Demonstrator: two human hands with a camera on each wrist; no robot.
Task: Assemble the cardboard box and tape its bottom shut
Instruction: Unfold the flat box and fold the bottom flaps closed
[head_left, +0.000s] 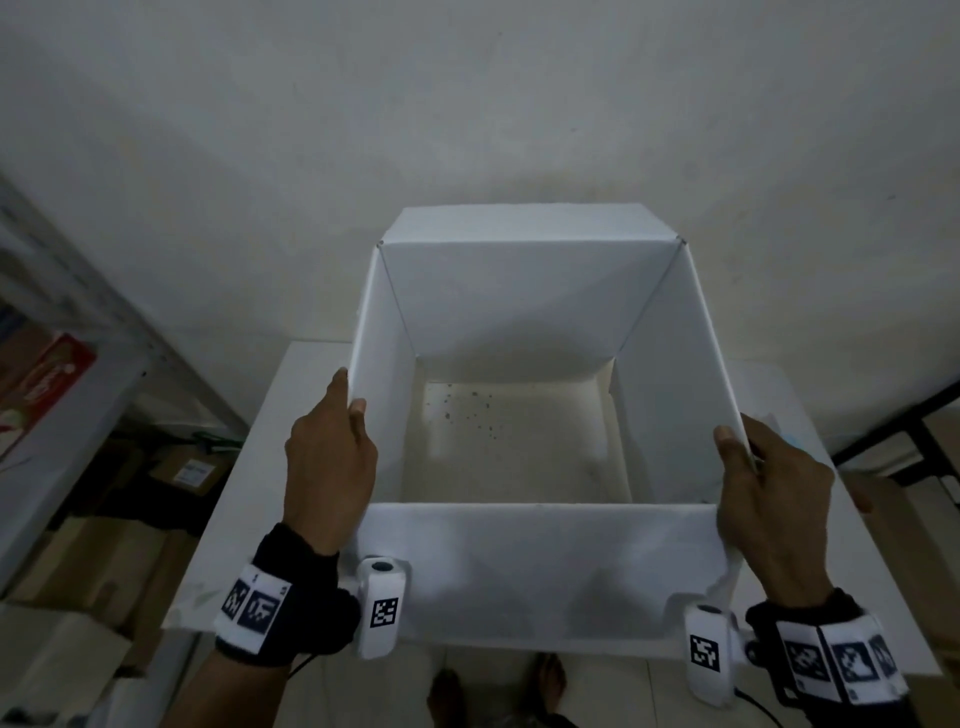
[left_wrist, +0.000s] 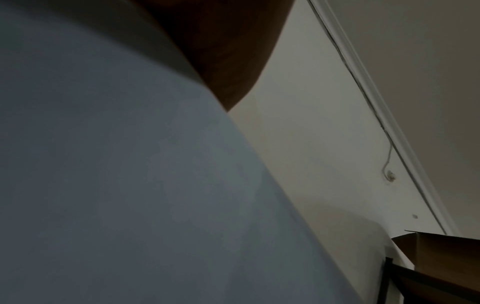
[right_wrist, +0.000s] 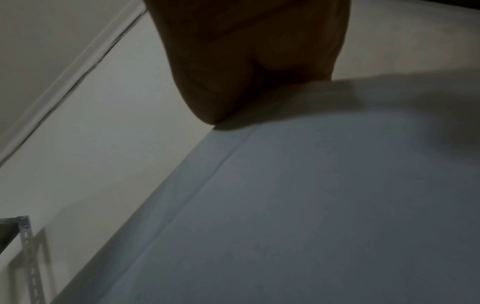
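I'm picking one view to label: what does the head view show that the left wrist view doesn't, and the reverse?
Only the head view shows the white cardboard box opened square on the white table, both hands gripping its side walls, left hand and right hand, and the speckled table surface inside it. Only the left wrist view shows a wall cable and brown carton. Both show the left wall and left hand.

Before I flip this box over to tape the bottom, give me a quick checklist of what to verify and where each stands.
1. Box opened square, walls standing: ok.
2. Left hand grips the left wall, thumb inside: ok.
3. Right hand grips the right wall, thumb inside: ok.
4. Bottom flaps folded shut: not ok, the speckled table seems to show through the open bottom.
5. Tape within reach: cannot tell, none in view.
6. Room on the table to turn the box: cannot tell, the box hides most of it.
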